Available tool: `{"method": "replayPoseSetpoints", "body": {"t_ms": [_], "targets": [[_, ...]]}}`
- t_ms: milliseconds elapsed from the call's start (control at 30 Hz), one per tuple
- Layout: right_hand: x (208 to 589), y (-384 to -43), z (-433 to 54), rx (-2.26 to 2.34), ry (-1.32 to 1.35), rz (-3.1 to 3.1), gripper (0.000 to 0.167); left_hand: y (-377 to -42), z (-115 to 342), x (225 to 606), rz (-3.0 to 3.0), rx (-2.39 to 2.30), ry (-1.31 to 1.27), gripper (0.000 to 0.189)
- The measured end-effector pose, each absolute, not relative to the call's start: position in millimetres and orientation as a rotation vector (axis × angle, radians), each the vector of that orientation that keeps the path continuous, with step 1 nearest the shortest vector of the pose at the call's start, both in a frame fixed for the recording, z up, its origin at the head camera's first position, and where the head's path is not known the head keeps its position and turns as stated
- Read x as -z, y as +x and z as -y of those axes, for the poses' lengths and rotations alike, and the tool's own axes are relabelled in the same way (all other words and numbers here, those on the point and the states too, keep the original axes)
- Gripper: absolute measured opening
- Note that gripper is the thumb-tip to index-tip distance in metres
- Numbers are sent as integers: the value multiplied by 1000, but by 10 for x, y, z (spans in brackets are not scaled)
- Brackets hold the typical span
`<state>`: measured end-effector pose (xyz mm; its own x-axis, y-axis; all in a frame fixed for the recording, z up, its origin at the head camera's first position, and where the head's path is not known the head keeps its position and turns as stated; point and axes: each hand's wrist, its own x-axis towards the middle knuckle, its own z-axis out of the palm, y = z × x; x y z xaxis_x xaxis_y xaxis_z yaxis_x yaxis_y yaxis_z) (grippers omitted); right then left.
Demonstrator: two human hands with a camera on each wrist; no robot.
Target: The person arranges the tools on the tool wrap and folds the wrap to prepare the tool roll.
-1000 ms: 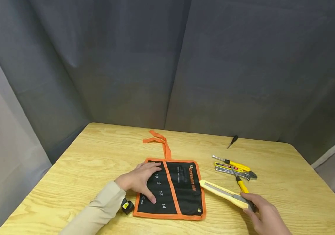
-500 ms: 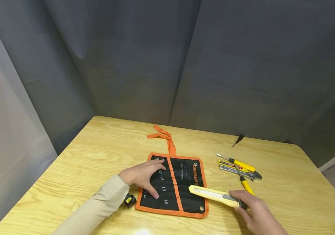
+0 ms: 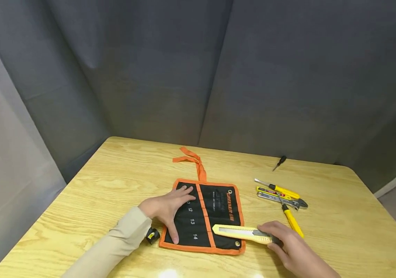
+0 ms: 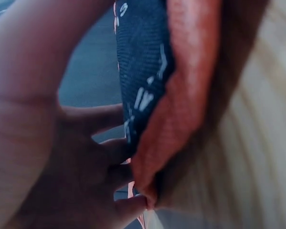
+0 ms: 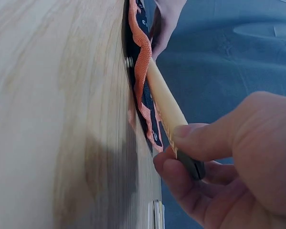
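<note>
Long beige sleeve (image 3: pixel 111 243), left side — plain, pale cloth.
Wrinkled along its length, with deeper creases toward the cuff (image 3: pixel 142 221); cuff end smoother, reaching the wrist. Left hand (image 3: pixel 166 207) bare beyond it. Right hand (image 3: pixel 290 245) — also bare, wrist included, down to the head view's lower edge.

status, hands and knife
Right hand grips yellow utility knife, far end over black pouch. Left hand spread on pouch, covering part of it. Loose tools clear of pouch.

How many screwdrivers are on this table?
3. A small black screwdriver lies farthest back; a yellow-handled one lies just beyond the wrench; another yellow-handled one crosses the wrench, handle nearest the right hand. Any inside the pouch would be hidden.
</note>
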<state>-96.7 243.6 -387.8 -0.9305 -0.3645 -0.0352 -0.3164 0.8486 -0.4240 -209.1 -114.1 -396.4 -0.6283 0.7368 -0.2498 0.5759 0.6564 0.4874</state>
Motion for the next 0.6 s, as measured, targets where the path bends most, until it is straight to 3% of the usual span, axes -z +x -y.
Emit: {"method": "replayPoseSetpoints", "body": {"t_ms": [600], "targets": [[3800, -1032, -2525, 632, -918, -2839, 41, -2109, 1155, 3951, -2399, -459, 1073, 128]]}}
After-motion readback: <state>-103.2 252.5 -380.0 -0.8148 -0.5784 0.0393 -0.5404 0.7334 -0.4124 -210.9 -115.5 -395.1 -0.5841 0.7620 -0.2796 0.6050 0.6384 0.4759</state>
